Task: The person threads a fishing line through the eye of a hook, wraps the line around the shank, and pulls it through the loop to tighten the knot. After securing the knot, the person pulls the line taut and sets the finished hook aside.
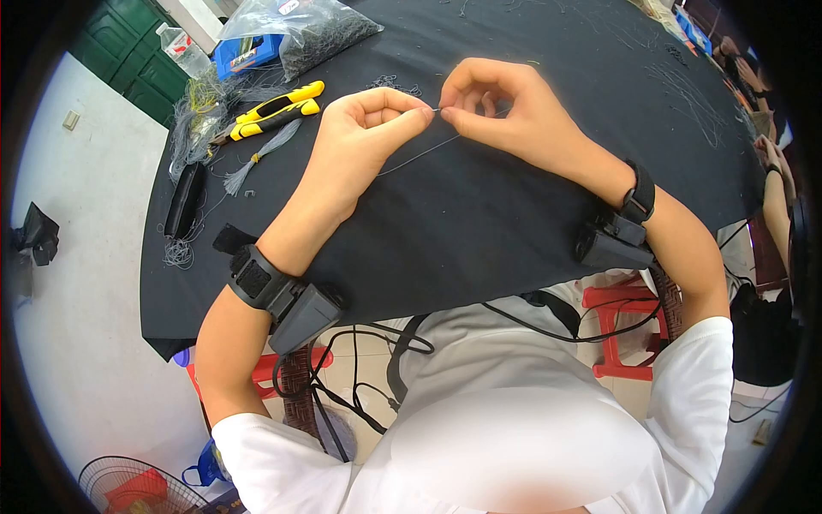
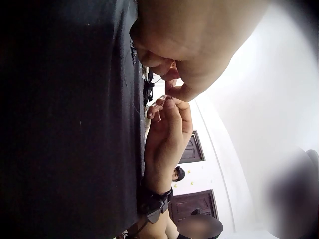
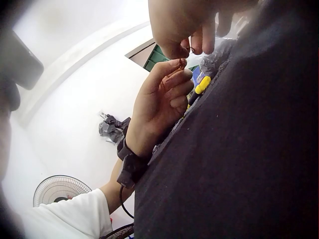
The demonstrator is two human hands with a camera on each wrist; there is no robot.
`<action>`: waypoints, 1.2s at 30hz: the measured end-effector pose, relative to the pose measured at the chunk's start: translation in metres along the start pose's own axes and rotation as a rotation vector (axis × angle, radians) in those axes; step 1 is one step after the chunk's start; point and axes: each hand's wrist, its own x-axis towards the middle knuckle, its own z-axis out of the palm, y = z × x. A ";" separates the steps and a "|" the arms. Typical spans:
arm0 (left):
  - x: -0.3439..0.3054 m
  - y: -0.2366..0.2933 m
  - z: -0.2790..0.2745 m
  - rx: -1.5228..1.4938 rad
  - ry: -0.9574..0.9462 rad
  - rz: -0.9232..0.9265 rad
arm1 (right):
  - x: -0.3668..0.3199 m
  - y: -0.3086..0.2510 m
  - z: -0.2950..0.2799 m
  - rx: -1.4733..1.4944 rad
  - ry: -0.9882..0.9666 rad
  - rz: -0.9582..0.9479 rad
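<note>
Both hands meet over the black-covered table (image 1: 479, 223). My left hand (image 1: 364, 128) pinches a tiny piece of thin grey line between thumb and forefinger. Fingertip to fingertip with it, my right hand (image 1: 514, 103) pinches the same spot, its other fingers loosely bent. A length of the grey line (image 1: 419, 157) slants below the hands, over the cloth. In the left wrist view the right hand (image 2: 167, 134) comes up to meet the left thumb. A small dark loop (image 3: 190, 49) shows at the right fingertips in the right wrist view. The fingertips hide most of the pinched part.
Left of the hands lie yellow-and-black pliers (image 1: 304, 92), a tied bundle of grey strands (image 1: 240, 180) and a black case (image 1: 184, 201). Behind them are a bag of dark strands (image 1: 330, 38), a blue box (image 1: 244, 58) and a bottle (image 1: 182, 50). Loose threads (image 1: 693, 98) lie at right.
</note>
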 end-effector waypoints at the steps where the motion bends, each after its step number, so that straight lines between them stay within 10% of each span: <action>1: 0.000 0.000 0.000 0.001 0.000 -0.002 | 0.000 0.000 0.000 -0.003 -0.004 0.005; 36: -0.001 0.000 0.000 0.004 -0.004 -0.013 | -0.001 -0.001 0.001 0.015 -0.028 0.014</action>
